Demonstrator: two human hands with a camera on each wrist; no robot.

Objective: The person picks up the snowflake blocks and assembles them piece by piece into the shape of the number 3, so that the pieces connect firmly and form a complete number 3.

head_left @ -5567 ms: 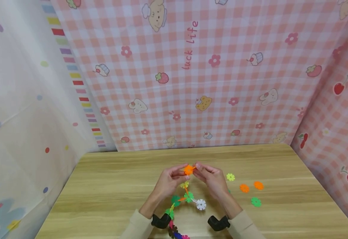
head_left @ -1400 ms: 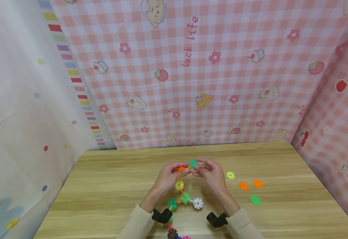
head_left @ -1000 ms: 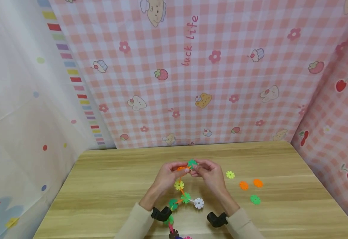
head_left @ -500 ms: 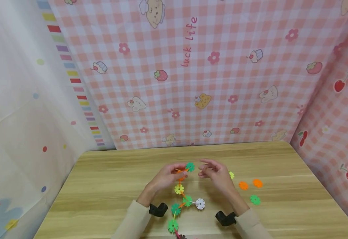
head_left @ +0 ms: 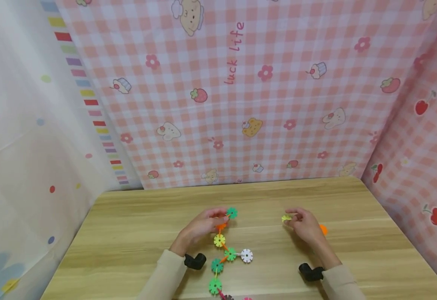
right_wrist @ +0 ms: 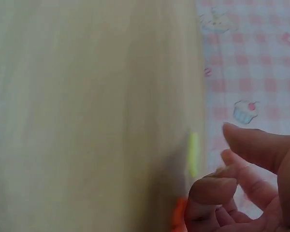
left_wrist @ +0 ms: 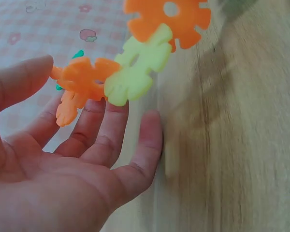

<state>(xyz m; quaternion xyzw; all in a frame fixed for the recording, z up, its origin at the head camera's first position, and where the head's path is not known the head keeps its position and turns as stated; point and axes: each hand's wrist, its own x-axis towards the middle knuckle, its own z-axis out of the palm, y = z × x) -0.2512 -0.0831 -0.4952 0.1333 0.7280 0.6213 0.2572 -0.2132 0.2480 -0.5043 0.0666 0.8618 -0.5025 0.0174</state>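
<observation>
My left hand (head_left: 201,226) pinches an orange notched plastic disc (left_wrist: 84,79) between thumb and fingers. It belongs to a chain of interlocking snowflake discs. A teal disc (head_left: 232,213) sits at the chain's upper end; a yellow disc (head_left: 219,240), a green disc (head_left: 230,254) and a white disc (head_left: 246,256) come lower down. My right hand (head_left: 305,227) hovers over the table, fingers bent and thumb apart, by a loose yellow disc (right_wrist: 194,154). In the right wrist view a gap shows between that disc and the fingertips.
A loose orange disc (head_left: 323,230) lies behind the right hand, partly hidden. The chain runs down the wooden table (head_left: 136,250) past the bottom of the head view. A checked cloth (head_left: 218,104) hangs behind the table's far edge.
Both hands were on the teal disc; my right hand has let go and moved right to the loose yellow disc. The left hand keeps the chain and has shifted slightly left.
</observation>
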